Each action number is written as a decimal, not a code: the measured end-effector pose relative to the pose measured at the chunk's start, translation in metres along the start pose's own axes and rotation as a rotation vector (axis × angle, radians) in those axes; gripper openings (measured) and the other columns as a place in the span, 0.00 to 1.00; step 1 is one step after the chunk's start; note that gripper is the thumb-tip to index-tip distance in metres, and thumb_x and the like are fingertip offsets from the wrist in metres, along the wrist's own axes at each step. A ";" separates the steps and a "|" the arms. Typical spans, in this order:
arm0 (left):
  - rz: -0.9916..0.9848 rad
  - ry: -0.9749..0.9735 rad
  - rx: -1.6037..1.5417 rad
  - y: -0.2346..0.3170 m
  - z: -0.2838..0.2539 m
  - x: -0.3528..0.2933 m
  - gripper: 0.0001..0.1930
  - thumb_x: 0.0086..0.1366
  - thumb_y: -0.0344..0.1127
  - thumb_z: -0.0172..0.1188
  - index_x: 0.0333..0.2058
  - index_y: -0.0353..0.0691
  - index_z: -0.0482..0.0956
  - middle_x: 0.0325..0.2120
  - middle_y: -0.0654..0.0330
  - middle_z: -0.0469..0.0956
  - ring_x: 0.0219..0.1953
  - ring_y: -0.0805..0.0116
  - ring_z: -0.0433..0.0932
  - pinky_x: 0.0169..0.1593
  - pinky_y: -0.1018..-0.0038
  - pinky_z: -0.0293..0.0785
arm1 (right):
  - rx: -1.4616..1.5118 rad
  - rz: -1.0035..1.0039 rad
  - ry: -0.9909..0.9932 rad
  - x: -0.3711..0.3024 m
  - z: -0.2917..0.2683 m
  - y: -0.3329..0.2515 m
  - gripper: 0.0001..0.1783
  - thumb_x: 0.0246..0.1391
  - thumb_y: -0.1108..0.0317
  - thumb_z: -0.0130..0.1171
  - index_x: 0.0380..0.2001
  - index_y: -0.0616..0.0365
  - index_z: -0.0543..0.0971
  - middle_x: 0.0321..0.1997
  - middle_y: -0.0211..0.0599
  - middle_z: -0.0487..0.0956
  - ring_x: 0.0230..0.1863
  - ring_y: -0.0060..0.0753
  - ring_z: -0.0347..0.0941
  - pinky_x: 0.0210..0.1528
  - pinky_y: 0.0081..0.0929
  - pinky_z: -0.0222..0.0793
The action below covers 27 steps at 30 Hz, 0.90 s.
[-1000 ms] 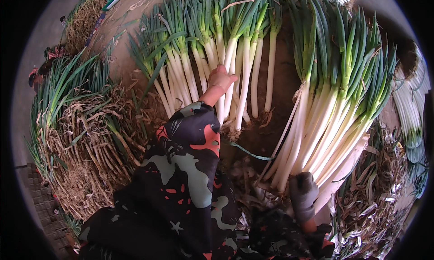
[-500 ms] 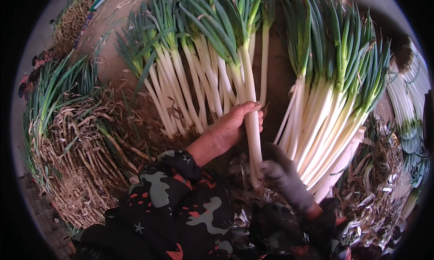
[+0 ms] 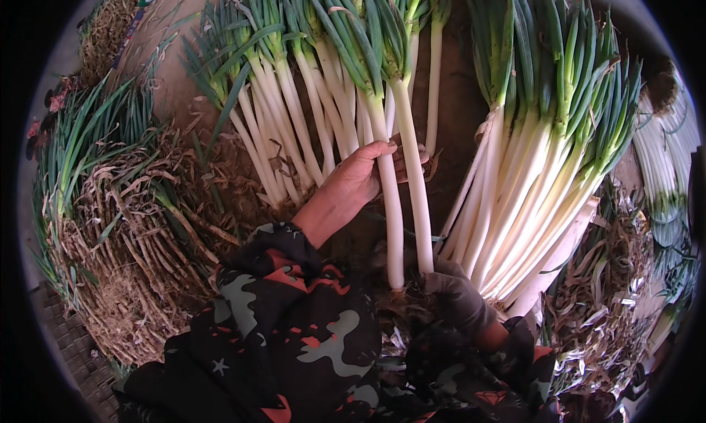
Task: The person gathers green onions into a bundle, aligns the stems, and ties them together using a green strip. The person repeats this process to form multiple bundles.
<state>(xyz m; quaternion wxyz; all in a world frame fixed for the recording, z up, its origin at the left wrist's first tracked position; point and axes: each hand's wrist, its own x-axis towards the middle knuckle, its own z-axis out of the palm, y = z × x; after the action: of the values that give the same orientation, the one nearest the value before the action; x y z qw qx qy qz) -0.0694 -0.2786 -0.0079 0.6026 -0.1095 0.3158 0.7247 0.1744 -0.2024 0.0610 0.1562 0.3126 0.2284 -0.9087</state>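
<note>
My bare left hand point(image 3: 351, 184) is closed around two long green onions; the left green onion point(image 3: 390, 210) sits by the thumb, the right green onion point(image 3: 418, 184) by the fingertips. Their white shanks stand apart, with green tops pointing away from me. Brown roots show at the lower end of the left one. In a dark glove, my right hand point(image 3: 462, 301) is closed at the bottom of the right green onion, hiding its root end. Close beyond my right hand leans a large pile of clean green onions point(image 3: 529, 173). More white-stemmed green onions point(image 3: 283, 125) lie behind my left hand.
To my left lies a big heap of uncleaned green onions point(image 3: 125, 254) with dry brown leaves and dirty roots. Peeled leaf scraps point(image 3: 603, 298) cover the ground at right. Farther right are bundled green onions point(image 3: 665, 158). A woven mat point(image 3: 73, 349) shows at lower left.
The two green onions in my left hand have spread apart, where before they were close together. My left hand has shifted slightly up and left; my gloved right hand has moved slightly down.
</note>
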 end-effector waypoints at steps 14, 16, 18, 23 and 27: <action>0.121 -0.013 0.024 0.015 0.002 -0.004 0.23 0.60 0.26 0.52 0.55 0.28 0.66 0.54 0.45 0.73 0.57 0.49 0.74 0.64 0.54 0.71 | 0.908 -0.018 -0.337 -0.025 -0.012 -0.012 0.23 0.67 0.49 0.46 0.46 0.59 0.73 0.20 0.25 0.71 0.12 0.15 0.56 0.12 0.16 0.52; 0.016 0.054 0.041 -0.001 0.002 0.000 0.22 0.60 0.26 0.53 0.54 0.28 0.67 0.52 0.47 0.75 0.55 0.51 0.76 0.62 0.54 0.73 | 0.817 0.059 -0.284 -0.016 -0.020 0.003 0.25 0.67 0.44 0.45 0.44 0.57 0.73 0.21 0.25 0.71 0.13 0.14 0.57 0.12 0.16 0.53; -0.009 0.099 0.070 -0.014 0.001 0.004 0.21 0.61 0.27 0.53 0.54 0.29 0.69 0.52 0.46 0.75 0.56 0.51 0.76 0.61 0.53 0.72 | 0.633 0.167 -0.089 -0.010 -0.020 0.012 0.29 0.64 0.37 0.45 0.40 0.55 0.73 0.20 0.23 0.69 0.14 0.14 0.58 0.13 0.15 0.54; -0.026 0.025 0.001 -0.013 0.003 0.000 0.21 0.65 0.29 0.54 0.55 0.28 0.68 0.52 0.45 0.75 0.57 0.51 0.74 0.63 0.54 0.71 | -0.113 -0.207 0.429 -0.007 0.013 0.006 0.22 0.60 0.51 0.61 0.45 0.60 0.74 0.27 0.29 0.74 0.21 0.15 0.66 0.19 0.17 0.62; 0.008 0.071 0.090 -0.010 0.012 -0.004 0.21 0.66 0.30 0.53 0.57 0.29 0.67 0.51 0.49 0.76 0.57 0.52 0.74 0.64 0.55 0.69 | -0.490 -0.358 0.667 -0.008 0.031 -0.012 0.22 0.54 0.64 0.68 0.48 0.64 0.75 0.30 0.33 0.78 0.23 0.14 0.69 0.21 0.18 0.65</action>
<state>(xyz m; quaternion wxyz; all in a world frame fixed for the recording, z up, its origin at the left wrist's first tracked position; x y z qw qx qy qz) -0.0561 -0.2740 0.0000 0.5925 -0.1065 0.3696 0.7078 0.1597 -0.2075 0.0913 -0.0163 0.4976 0.5253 -0.6900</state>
